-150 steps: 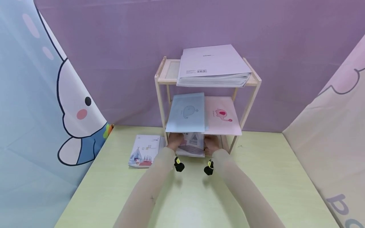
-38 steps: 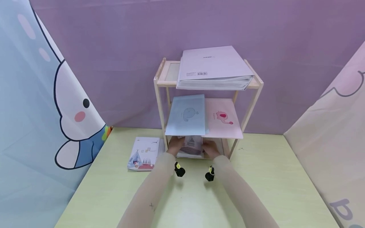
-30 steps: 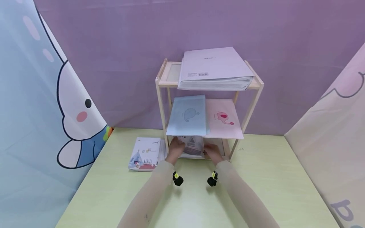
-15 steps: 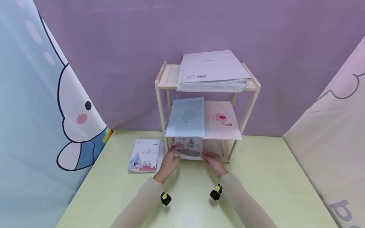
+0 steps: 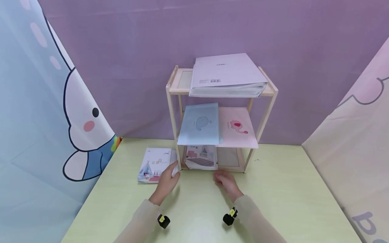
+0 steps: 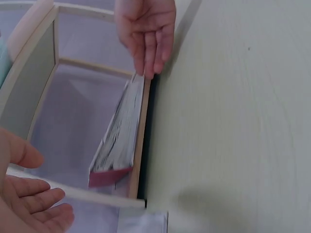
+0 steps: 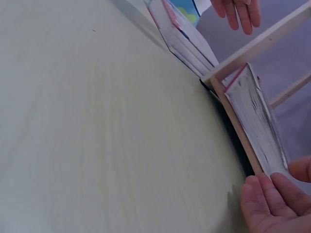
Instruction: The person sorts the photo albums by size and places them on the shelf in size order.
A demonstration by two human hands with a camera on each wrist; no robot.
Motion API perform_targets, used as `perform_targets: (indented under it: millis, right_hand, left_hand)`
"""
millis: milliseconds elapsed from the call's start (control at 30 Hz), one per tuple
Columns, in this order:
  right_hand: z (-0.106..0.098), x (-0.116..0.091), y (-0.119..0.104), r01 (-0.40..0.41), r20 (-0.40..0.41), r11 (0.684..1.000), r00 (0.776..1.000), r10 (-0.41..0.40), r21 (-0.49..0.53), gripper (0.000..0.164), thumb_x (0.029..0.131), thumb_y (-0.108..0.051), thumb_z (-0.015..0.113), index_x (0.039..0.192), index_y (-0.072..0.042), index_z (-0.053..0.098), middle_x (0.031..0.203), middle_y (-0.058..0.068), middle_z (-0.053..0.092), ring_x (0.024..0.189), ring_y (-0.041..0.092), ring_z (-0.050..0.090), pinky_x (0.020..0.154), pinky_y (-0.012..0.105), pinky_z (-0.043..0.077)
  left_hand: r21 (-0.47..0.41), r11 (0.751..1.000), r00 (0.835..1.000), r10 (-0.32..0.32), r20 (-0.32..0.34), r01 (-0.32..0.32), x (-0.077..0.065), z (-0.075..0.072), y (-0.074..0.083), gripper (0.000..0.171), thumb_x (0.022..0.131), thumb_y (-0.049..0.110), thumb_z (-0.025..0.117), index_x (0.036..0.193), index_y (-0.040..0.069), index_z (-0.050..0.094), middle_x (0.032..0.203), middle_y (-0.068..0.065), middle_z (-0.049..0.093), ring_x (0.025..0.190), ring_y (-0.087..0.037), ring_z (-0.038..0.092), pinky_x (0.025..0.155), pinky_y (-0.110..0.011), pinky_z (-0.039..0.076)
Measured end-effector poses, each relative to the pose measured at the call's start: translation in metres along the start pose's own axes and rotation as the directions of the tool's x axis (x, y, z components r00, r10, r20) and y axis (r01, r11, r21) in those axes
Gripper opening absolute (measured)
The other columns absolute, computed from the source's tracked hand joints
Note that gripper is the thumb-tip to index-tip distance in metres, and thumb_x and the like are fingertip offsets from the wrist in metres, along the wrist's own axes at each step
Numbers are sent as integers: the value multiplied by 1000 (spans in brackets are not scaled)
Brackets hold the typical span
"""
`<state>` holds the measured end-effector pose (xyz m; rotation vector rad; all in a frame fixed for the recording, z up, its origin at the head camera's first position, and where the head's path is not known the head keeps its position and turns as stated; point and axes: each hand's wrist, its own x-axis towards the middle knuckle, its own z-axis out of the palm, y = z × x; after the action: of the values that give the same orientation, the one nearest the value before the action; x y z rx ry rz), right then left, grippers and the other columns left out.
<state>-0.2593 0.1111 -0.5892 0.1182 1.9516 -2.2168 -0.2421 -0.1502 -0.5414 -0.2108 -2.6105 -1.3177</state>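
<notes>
A book (image 5: 200,158) with a tent and rug picture on its cover lies on the left part of the rack's bottom shelf; its page edges face out in both wrist views. My left hand (image 5: 166,182) is at the right side of the book stack (image 5: 154,163) standing left of the rack, fingers extended and thumb apart; no contact is clear. In the left wrist view this hand (image 6: 34,199) holds nothing. My right hand (image 5: 226,184) is just before the bottom shelf's front edge, its fingers loosely bent and without a hold, as the right wrist view shows the hand (image 7: 279,199) too.
The wooden rack (image 5: 264,118) stands at the table's back, before a purple curtain (image 5: 121,67). Large white albums (image 5: 228,72) lie on its top. A blue whale folder (image 5: 197,125) and a pink elephant folder (image 5: 238,128) overhang the middle shelf. Pale green table (image 5: 194,216) lies in front.
Both hands have come out of the bottom shelf and off the book, which stays there. The left hand has moved left to the stack; the right has drawn back slightly.
</notes>
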Motion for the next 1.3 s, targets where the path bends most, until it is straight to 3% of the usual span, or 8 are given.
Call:
perform_targets:
  millis: [100,200,333,467,600,800,1033,1300]
  right_hand:
    - [6,-3,2,-14,24,1000,1000,15,-23,31,92,1,50,117,19,50,103,19,64,86,15,60,82,30,52]
    - [10,-8,4,-24,59,998,998,27,-50,32,93,0,49,119,19,49,110,25,61,92,19,61,87,32,51]
    - [15,-14,7,-12,101,997,995,19,-75,34,94,-1,48,120,20,47,116,31,58,98,22,61,90,35,50]
    - [23,-16,8,-3,122,997,992,12,-74,34,93,-1,50,119,21,48,113,30,59,94,19,62,87,33,51]
    - [34,-16,6,5,131,998,991,3,-58,35,92,-2,52,118,21,49,110,28,62,89,15,62,85,32,52]
    - [57,-16,3,46,150,995,988,-33,-86,37,93,-5,53,120,20,48,112,30,60,93,23,63,88,38,51]
    - [80,-14,1,91,232,988,971,-60,-123,43,92,-3,51,127,21,42,124,35,52,112,36,55,91,40,49]
    - [102,-30,-24,147,304,979,948,-99,-139,43,93,-2,50,126,24,39,123,39,49,112,43,53,93,42,48]
  left_hand:
    - [6,1000,999,-23,-23,23,-3,-8,-8,46,89,9,55,133,-3,49,133,-24,50,117,-40,51,101,-51,38]
    - [20,999,998,-45,-43,46,-7,-16,-14,45,88,7,56,131,-3,50,128,-23,55,81,-31,61,84,-45,48]
    - [47,996,996,-78,-51,80,-15,-26,-22,46,87,5,57,131,-3,51,98,-20,62,50,-11,39,55,-30,40]
    - [62,994,995,-84,-54,87,-20,-34,-29,47,86,4,58,132,-5,49,94,-20,62,63,-14,56,58,-27,45]
    - [83,994,996,-73,-60,78,-21,-41,-35,47,86,2,58,131,-8,48,119,-27,59,80,-25,64,64,-30,51]
    - [139,986,992,-83,-92,96,-17,-54,-40,49,86,2,56,132,-9,46,106,-28,61,59,-20,48,58,-35,44]
    - [155,981,988,-94,-123,113,-10,-67,-51,50,86,5,56,132,-11,45,134,-31,46,117,-44,49,101,-54,36]
    - [164,972,980,-146,-138,168,-4,-78,-65,52,86,6,54,133,-13,42,130,-34,47,113,-45,50,96,-54,39]
